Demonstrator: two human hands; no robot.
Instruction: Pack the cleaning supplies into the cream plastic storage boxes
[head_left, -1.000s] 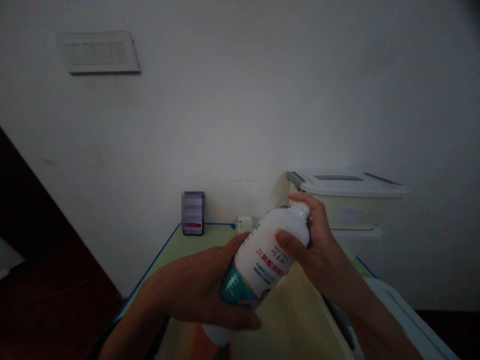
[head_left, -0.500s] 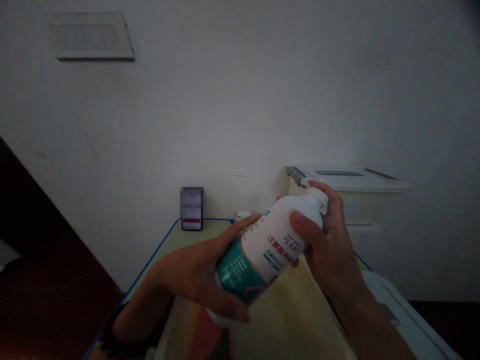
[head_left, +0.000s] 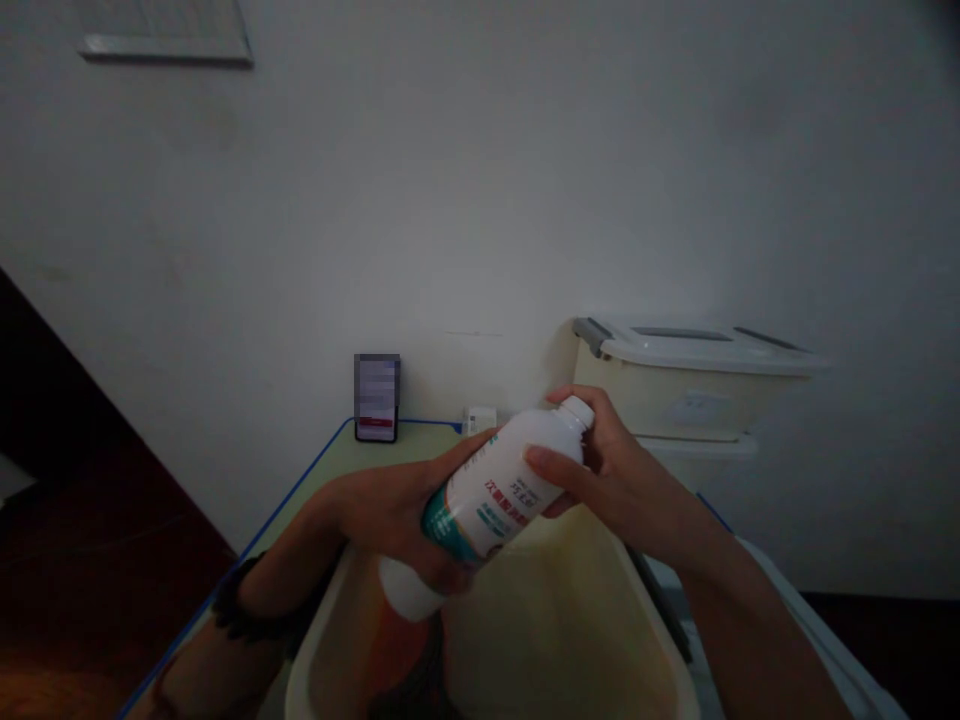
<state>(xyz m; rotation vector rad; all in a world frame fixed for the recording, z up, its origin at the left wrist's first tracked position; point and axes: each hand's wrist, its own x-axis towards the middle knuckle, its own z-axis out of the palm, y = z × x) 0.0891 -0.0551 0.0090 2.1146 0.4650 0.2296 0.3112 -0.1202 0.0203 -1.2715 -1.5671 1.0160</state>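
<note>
A white plastic bottle [head_left: 517, 470] with a teal-and-white label and red lettering is held tilted, its white cap [head_left: 577, 410] up to the right. My left hand [head_left: 405, 515] is wrapped round the lower part, thumb across the front near the base. My right hand [head_left: 592, 460] grips the shoulder just below the cap, thumb on the front. Beneath the bottle stands an open cream-coloured bin [head_left: 570, 620]; something red and dark [head_left: 409, 655] shows inside it at the left, not clear enough to name.
A phone [head_left: 376, 398] stands upright on the green table [head_left: 337, 458] with blue edging, against the wall. Beside it is a small white box [head_left: 480, 420]. At the right sits a lidded storage box [head_left: 675, 385] with grey latches. A pale lid-like panel [head_left: 795, 610] lies lower right.
The bottle and both hands have moved left and a little closer to the bin. My view has tipped downward, showing more of the bin. Both hands keep their hold.
</note>
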